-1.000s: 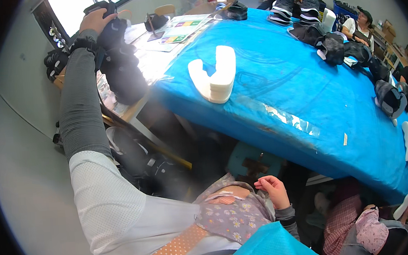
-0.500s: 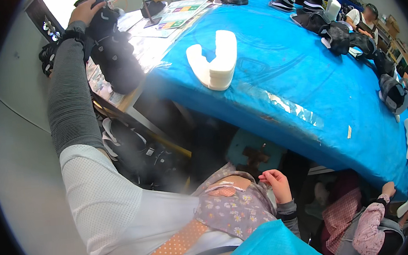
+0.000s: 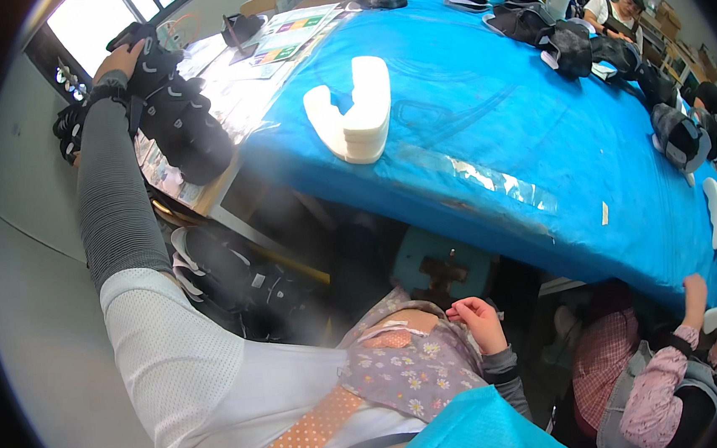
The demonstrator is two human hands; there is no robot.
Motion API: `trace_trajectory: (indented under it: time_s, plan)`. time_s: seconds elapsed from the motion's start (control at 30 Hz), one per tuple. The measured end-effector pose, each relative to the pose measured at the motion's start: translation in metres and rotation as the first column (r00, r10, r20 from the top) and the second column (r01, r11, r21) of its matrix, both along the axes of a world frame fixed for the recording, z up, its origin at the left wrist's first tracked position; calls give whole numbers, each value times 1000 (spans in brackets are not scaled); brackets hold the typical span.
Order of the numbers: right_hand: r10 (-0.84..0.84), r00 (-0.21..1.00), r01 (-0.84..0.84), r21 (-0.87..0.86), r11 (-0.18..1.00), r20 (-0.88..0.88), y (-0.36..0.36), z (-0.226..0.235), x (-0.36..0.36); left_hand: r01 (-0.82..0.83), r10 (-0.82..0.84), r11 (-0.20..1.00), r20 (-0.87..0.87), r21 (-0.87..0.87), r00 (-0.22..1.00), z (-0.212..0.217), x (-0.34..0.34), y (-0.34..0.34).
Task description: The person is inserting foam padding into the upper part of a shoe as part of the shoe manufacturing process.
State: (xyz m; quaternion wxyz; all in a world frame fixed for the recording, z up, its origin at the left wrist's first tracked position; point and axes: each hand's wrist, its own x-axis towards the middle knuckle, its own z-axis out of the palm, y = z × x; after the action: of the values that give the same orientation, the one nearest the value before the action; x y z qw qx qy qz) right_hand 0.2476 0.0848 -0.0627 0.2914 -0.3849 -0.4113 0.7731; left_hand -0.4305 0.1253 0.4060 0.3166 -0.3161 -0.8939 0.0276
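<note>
My left arm stretches out to the far left, where my left hand (image 3: 120, 62) is closed on a black shoe (image 3: 148, 59) at the top of a leaning stack. Below it, more black shoes (image 3: 187, 128) are piled at the table corner. My right hand (image 3: 479, 324) hovers by my flowered apron (image 3: 415, 358), fingers curled together with nothing visible in them. Ahead, a bundle of white U-shaped foam insoles (image 3: 359, 119) sits on the blue-covered table (image 3: 468, 123).
Papers (image 3: 285, 40) cover the adjoining table at the left. More dark shoes (image 3: 564, 48) line the table's right side, with white insoles (image 3: 716, 213) near the rim. Shoes (image 3: 245, 275) fill a lower shelf. Co-workers sit at the right, one hand (image 3: 694, 294) at the table edge.
The whole view has shifted, so the table and insoles appear further left. My left hand stays at the top of the shoe stack. The near co-worker's hand has risen along the table edge.
</note>
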Motion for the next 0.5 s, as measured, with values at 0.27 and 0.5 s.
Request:
trace_trajectory:
  time_s: [0.27, 0.5]
  plan:
    - [8, 998, -8, 7, 1000, 58, 6, 3, 3, -98, 106, 992, 94, -82, 990, -1, 10, 8]
    - [8, 999, -7, -13, 1000, 48, 6, 0, -1, -264, 252, 956, 105, 126, 962, -11, -12, 17]
